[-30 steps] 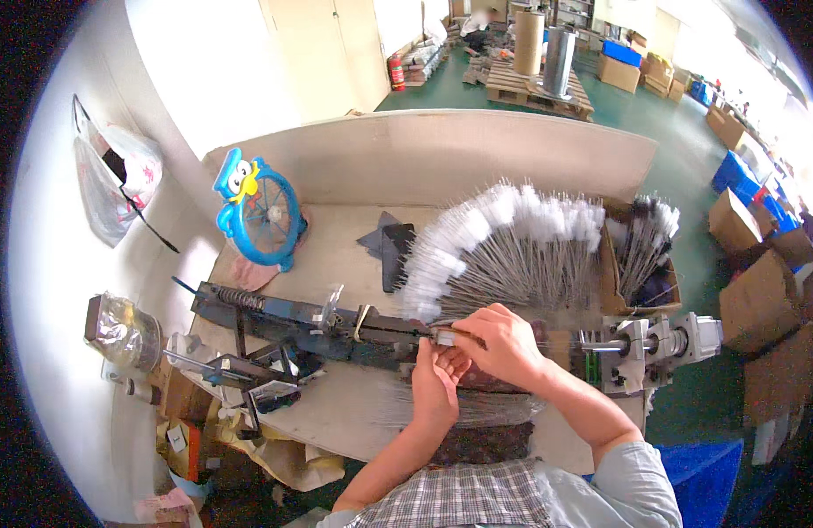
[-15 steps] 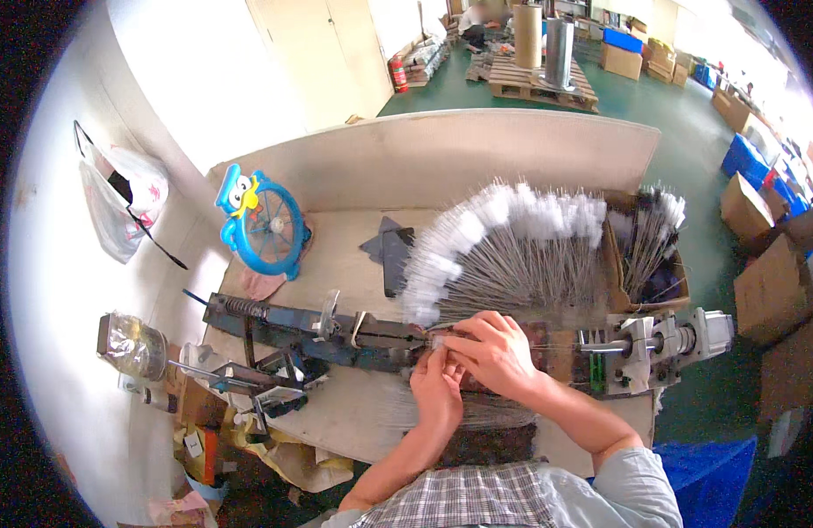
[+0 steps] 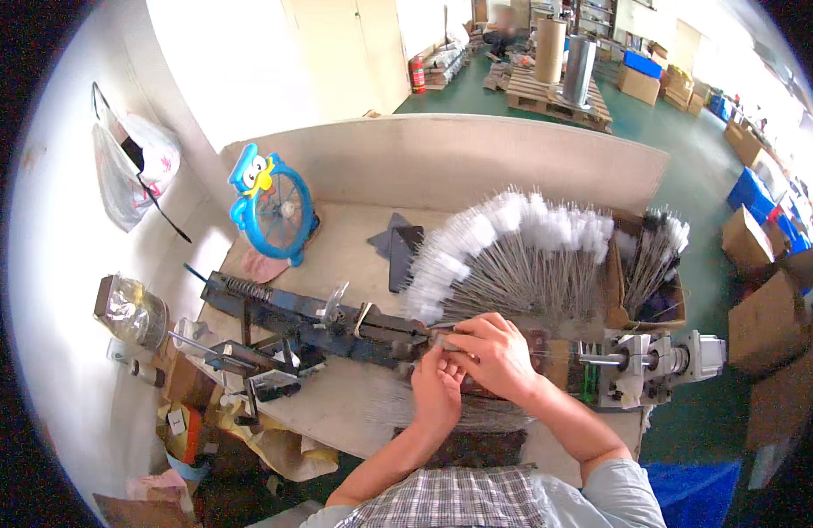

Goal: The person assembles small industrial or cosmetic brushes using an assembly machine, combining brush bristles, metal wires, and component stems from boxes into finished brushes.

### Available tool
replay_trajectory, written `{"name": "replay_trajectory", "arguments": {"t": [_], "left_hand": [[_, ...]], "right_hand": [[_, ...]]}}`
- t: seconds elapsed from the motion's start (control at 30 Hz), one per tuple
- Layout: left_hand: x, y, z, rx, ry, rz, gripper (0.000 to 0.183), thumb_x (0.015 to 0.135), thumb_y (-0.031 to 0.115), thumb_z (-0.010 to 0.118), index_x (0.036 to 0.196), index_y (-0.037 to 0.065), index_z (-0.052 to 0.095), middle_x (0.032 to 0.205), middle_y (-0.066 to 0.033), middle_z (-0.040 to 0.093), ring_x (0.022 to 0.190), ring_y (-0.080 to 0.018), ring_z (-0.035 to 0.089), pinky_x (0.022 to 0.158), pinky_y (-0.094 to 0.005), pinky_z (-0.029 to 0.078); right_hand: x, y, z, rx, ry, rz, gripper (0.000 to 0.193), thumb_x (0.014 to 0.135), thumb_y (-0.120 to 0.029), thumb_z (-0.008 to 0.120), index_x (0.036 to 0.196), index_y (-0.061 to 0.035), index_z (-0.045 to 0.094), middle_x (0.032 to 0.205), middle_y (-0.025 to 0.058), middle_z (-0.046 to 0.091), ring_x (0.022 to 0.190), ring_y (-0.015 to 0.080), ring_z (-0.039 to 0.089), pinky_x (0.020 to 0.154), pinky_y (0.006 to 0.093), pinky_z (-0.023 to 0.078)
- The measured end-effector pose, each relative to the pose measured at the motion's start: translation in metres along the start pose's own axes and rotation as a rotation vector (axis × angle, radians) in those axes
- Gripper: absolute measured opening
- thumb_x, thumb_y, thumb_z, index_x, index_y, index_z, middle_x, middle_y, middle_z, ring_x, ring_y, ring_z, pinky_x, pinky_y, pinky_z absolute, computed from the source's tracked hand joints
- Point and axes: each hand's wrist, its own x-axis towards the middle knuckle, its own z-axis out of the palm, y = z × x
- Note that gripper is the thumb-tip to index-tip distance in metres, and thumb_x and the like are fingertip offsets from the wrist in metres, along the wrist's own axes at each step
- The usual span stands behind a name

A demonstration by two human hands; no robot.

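My left hand (image 3: 436,387) and my right hand (image 3: 499,356) meet at the middle of a long bench machine (image 3: 314,319). Their fingers are closed in a pinch. What lies between the fingertips is too small and covered to name. Just beyond my hands, a large fan of wire-handled brushes (image 3: 512,255) with white bristle heads lies on the bench, heads pointing away. Thin loose wires (image 3: 402,403) spread on the near side, partly under my wrists. To the right, a metal shaft and chuck unit (image 3: 640,361) lines up with the machine.
A cardboard box (image 3: 662,304) with more brushes stands at the right. At the back left are a blue toy-like fan (image 3: 281,211) and a dark phone-like slab (image 3: 404,258). A raised board (image 3: 459,158) edges the bench's far side. A plastic bag (image 3: 133,172) hangs on the left wall.
The whole view has shifted slightly with my head. My hands stay together at the same spot on the machine; the pale bit at my left fingertips shows less now.
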Motion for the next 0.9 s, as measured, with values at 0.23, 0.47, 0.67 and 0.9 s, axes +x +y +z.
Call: {"name": "replay_trajectory", "arguments": {"t": [0.23, 0.47, 0.67, 0.9], "left_hand": [[-0.005, 0.005, 0.01, -0.007, 0.034, -0.007, 0.025, 0.092, 0.031, 0.044, 0.093, 0.009, 0.055, 0.088, -0.001, 0.057, 0.086, -0.0138, 0.056, 0.082, -0.0299, 0.044], [-0.003, 0.002, 0.01, 0.019, 0.026, 0.045, 0.007, 0.086, 0.012, 0.052, 0.089, 0.007, 0.053, 0.089, -0.0049, 0.058, 0.083, -0.0165, 0.059, 0.075, -0.029, 0.048], [0.003, -0.003, 0.002, 0.065, 0.021, 0.077, 0.008, 0.084, 0.004, 0.053, 0.092, 0.004, 0.052, 0.092, -0.0062, 0.058, 0.086, -0.0172, 0.059, 0.078, -0.0303, 0.048], [-0.005, 0.0, 0.012, 0.06, 0.031, 0.103, 0.008, 0.085, 0.003, 0.054, 0.093, 0.004, 0.054, 0.091, -0.005, 0.059, 0.082, -0.0121, 0.057, 0.075, -0.0265, 0.045]], "right_hand": [[0.0, -0.005, 0.007, -0.006, 0.076, 0.054, 0.031, 0.066, -0.02, 0.07, 0.096, -0.0123, 0.066, 0.096, 0.0008, 0.062, 0.09, 0.0226, 0.057, 0.075, 0.0352, 0.046], [-0.005, -0.006, 0.001, -0.113, 0.116, 0.062, 0.034, 0.065, -0.022, 0.071, 0.096, -0.0102, 0.065, 0.094, 0.0006, 0.063, 0.087, 0.0212, 0.058, 0.073, 0.0346, 0.045], [-0.008, -0.001, 0.002, -0.141, 0.117, 0.045, 0.029, 0.067, -0.021, 0.069, 0.095, -0.0134, 0.066, 0.093, 0.0002, 0.062, 0.087, 0.0199, 0.057, 0.074, 0.0338, 0.045], [-0.01, 0.001, -0.003, -0.14, 0.083, -0.012, 0.023, 0.068, -0.021, 0.068, 0.091, -0.016, 0.067, 0.093, -0.001, 0.061, 0.087, 0.0193, 0.056, 0.074, 0.0333, 0.044]]}}
